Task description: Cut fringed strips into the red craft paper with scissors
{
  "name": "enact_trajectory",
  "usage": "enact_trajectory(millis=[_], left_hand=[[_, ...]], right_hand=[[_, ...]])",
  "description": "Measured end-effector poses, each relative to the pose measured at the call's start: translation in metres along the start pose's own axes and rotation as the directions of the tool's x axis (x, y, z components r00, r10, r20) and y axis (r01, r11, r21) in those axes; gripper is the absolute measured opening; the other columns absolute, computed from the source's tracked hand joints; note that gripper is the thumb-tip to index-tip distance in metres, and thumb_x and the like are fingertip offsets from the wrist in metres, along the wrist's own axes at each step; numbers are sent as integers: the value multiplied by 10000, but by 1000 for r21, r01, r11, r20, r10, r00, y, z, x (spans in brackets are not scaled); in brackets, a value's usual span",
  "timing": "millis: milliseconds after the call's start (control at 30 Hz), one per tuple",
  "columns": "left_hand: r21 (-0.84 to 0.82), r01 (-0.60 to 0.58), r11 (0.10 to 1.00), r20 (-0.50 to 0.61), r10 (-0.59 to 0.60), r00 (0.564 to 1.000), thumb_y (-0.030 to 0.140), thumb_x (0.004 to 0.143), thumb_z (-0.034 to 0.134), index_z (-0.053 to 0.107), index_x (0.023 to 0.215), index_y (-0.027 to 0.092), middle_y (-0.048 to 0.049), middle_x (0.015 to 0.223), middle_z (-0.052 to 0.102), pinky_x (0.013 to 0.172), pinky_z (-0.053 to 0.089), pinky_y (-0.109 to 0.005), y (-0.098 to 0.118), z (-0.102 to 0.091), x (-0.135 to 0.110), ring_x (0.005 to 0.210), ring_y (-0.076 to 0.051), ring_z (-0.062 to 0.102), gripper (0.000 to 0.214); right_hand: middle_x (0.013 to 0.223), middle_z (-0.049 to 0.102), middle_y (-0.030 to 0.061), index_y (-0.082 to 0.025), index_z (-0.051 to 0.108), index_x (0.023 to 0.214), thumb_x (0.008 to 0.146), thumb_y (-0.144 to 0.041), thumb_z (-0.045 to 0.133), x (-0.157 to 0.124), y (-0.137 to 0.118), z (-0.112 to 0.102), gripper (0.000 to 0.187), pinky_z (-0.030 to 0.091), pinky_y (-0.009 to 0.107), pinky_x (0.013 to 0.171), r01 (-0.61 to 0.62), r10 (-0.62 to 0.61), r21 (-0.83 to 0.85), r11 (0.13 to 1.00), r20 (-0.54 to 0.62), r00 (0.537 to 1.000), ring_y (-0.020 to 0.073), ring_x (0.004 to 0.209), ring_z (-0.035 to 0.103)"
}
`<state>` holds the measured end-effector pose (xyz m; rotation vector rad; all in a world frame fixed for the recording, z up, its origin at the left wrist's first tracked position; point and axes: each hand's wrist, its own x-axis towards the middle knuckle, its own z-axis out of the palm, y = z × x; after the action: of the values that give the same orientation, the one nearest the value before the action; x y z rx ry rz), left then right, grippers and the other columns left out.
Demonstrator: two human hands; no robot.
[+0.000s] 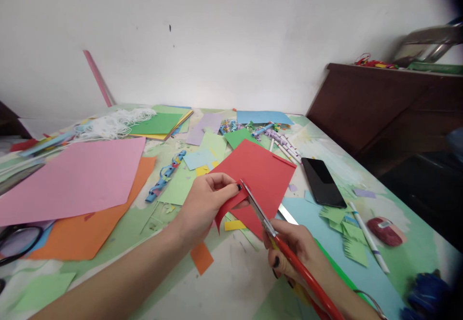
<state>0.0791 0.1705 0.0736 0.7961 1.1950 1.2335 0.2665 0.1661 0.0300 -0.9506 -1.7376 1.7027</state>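
My left hand point(202, 199) pinches a narrow flap of red paper point(228, 208) between thumb and fingers, its lower end curling down. Just behind it is a large red sheet point(258, 166); whether the flap is still joined to it I cannot tell. My right hand point(298, 247) is closed around a pair of scissors point(261, 214) with long red and yellow handles. Their blades point up and left, with the tips at the flap beside my left thumb. Below the hands lie an orange scrap point(201, 258) and a yellow strip point(235, 225).
Pink point(79, 180) and orange sheets point(108, 231) lie at left, near a blue decorated paper roll point(166, 175). White string point(115, 122) and a green paper stack point(159, 123) are behind. At right lie a black phone point(323, 181), a marker point(369, 238) and fringed green scraps point(352, 240).
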Motion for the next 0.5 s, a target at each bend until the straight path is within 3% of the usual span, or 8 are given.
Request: enact_trajectory(millis=[500], left_hand=[[-17,-23,1000,5,23,1000,202,699,699,604,611,138,-33,640,657,741,557,-308,-1,0,1,724,-194,690,145]], right_hand=[[521,322,-76,-191,412,630,727,-407,667,-2,2,0,348,218,200,396,-27,25,-49,998,-49,998,65,451,253]])
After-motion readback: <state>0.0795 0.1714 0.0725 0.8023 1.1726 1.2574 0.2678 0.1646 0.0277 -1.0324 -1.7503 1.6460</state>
